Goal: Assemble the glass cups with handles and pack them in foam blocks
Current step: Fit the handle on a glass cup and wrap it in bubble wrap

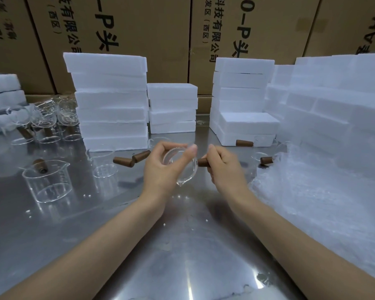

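Nearest the camera, bare worktop [182, 267] is being crossed by two forearms. Above its middle a glass cup [183, 166] is being held on its side in the left hand [160, 169], whose grip is curled round the rim. A brown handle [204, 162] is being pinched by the right hand [226, 167] against the cup's side. Fitting appears under way; straight seating is called for. Loose handles [131, 160] and empty cups [47, 180] are lying left. Foam blocks [113, 100] are stacked beyond, nothing blocking.

A clear spouted glass cup [180, 165] is held tilted above the table, a brown wooden handle [203, 162] at its side; white foam blocks [112, 100] stand stacked behind.
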Demonstrator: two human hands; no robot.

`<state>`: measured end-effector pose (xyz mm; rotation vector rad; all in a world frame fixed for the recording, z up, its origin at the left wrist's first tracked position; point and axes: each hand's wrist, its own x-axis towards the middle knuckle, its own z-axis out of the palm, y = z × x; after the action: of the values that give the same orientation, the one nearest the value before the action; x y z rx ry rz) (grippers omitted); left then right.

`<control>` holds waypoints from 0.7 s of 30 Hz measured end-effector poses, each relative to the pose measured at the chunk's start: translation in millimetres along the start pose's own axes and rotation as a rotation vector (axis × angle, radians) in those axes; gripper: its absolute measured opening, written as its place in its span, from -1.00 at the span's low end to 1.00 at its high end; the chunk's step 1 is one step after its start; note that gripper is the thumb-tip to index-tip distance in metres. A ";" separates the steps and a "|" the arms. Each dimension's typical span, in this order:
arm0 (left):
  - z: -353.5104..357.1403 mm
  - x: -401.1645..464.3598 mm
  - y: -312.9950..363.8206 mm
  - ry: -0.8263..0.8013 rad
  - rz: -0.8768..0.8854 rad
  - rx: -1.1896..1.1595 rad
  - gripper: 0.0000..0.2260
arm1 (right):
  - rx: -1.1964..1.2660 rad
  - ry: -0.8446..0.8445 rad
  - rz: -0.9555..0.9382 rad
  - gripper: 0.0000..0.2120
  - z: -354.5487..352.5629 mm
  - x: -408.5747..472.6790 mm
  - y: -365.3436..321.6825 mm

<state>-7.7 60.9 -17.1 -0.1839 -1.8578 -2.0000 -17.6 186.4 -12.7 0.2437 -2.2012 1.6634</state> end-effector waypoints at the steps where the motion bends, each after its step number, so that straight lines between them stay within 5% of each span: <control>1: -1.1 1.4 0.9 0.007 -0.039 -0.029 -0.81 | -0.004 0.001 0.010 -0.65 0.2 0.2 0.1; 9: -14.6 11.9 1.9 -0.293 -0.263 -0.234 -0.65 | 0.068 0.022 0.250 -0.71 -10.9 8.8 3.4; 15: -32.0 19.3 3.6 -0.598 -0.252 -0.334 -0.64 | 0.250 0.005 0.452 -0.73 -17.8 15.4 8.4; 21: -30.7 19.1 0.8 -0.647 -0.189 -0.159 -0.48 | 0.296 -0.010 0.474 -0.75 -15.6 13.7 11.2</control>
<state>-19.4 27.0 -12.7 -0.8129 -2.1376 -2.4169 -31.2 205.6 -13.7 -0.2164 -2.1233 2.2422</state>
